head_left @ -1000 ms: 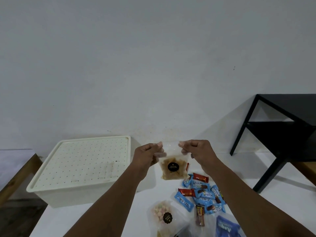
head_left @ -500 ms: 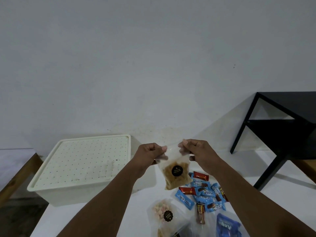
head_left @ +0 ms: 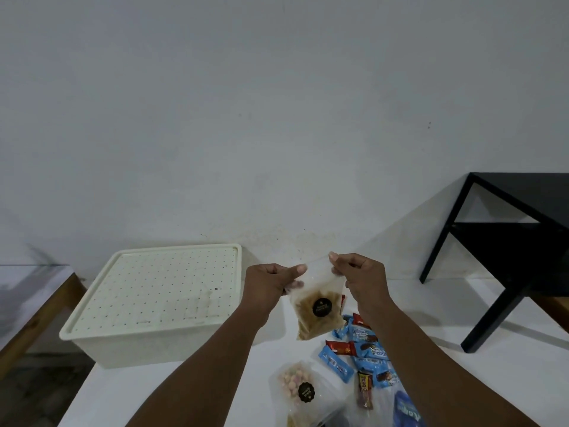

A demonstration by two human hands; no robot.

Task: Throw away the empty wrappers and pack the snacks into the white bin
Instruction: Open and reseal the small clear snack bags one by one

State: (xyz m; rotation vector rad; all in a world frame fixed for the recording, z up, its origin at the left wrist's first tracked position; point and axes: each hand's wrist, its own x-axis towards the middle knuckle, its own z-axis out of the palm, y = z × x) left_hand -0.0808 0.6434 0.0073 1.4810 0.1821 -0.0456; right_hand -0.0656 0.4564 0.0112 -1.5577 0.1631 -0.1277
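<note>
Fingers (head_left: 297, 269) of both hands pinch the top corners of a clear pouch (head_left: 317, 306) of brown snacks. The left hand (head_left: 268, 280) and right hand (head_left: 358, 274) are curled tight and hold it up over the white table (head_left: 462, 380), probably to check it's full, not an empty wrapper. The white bin (head_left: 138, 346) sits at the table's far left corner, lid still on, so nothing can go in yet. Wrapped bars (head_left: 363, 352) lie heaped toward the near edge, a second pouch (head_left: 300, 388) just beside them.

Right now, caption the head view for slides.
Left hand and right hand pinch a snack pouch beside the white bin.
</note>
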